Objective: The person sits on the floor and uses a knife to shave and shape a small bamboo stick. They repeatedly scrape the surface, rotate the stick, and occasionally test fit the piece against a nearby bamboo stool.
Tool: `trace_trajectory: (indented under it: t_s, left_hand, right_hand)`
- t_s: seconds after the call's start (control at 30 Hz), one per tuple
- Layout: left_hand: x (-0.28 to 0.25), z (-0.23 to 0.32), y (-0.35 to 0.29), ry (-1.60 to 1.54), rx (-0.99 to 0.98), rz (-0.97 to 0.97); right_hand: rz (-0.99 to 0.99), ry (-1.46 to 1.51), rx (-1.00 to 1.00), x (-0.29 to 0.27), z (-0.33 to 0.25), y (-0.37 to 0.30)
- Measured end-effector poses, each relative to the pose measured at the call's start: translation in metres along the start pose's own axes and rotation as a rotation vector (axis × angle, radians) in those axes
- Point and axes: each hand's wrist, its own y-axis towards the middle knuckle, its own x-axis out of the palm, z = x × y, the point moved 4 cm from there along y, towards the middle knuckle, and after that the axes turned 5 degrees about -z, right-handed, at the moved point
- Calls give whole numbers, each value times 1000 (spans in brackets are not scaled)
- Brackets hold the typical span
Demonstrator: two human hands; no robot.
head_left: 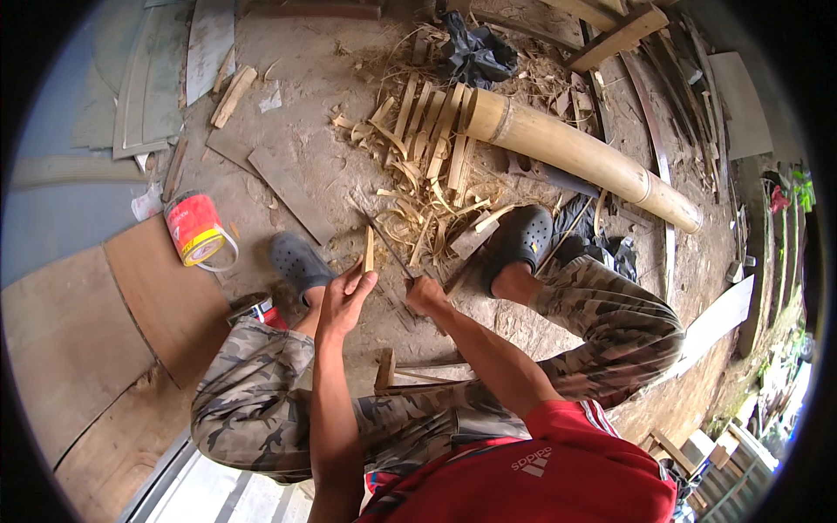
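Note:
My left hand (pixel 346 298) is closed around the lower end of a short split bamboo strip (pixel 369 250), which points away from me. Just to the right, my right hand (pixel 426 296) grips a long thin blade, seemingly a knife (pixel 395 251); its handle is hidden in my fist. The blade slants up and left, close to the strip; I cannot tell whether they touch. Beyond both hands lie curled bamboo shavings (pixel 410 207) and several split bamboo pieces (pixel 443 131) side by side. A thick bamboo pole (pixel 567 159) lies to their right.
My shoes (pixel 299 263) stand either side of the work. A red and yellow bucket (pixel 196 228) sits at left beside brown boards (pixel 161 292). Flat planks (pixel 292 193) lie on the dirt floor. A black plastic bag (pixel 475 52) is at the far side; timber (pixel 623 39) stands far right.

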Motion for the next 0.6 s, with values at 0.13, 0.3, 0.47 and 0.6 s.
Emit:
trace_trajectory:
  t_s: [0.13, 0.3, 0.47, 0.6]
  left_hand:
    - [-35, -49, -3, -174, -50, 168]
    - [-30, -30, -4, -351, -78, 167]
    - [-27, -38, -1, -159, -145, 141]
    - [-19, -29, -1, -56, -63, 115]
  right_hand:
    - [-30, 122, -105, -24, -26, -23]
    - [185, 343, -387, -64, -84, -58]
    - [176, 95, -302, -21, -50, -19]
    - [52, 84, -301, -26, -53, -24]
